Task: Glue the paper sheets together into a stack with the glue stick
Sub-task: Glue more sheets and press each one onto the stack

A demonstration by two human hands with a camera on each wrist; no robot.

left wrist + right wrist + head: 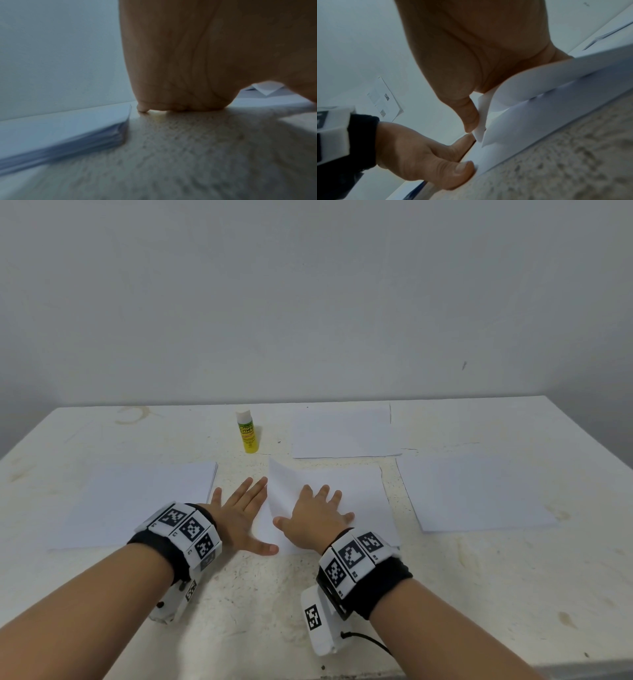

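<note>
Two bare hands on a speckled off-white desk [479, 594], each wrist wrapped in a black band carrying white blocks printed with black square markers.

Right hand [317, 517]: released, fingers straight and spread, palm down, pressing on the white paper sheets in the middle [359, 494]. Upper sheet lifted and bent along its left edge, standing off the sheet beneath; right thumb against that raised edge in the right wrist view.

Left hand [239, 517]: released too, fingers straight and fanned, flat on the desk just left of the middle sheets, thumb tip touching their near left corner.

Yellow glue stick with a white cap and green label [247, 432]: upright near the far edge of the desk, beyond both hands, touched by neither.

Thick stack of white paper [137, 505]: left of the left hand, close beside it, edges layered in the left wrist view.

Single white sheet at the far side [342, 433], right of the glue stick. Another white sheet on the right [476, 494], apart from the middle sheets.

Plain grey-white wall [308, 302] behind the desk.
</note>
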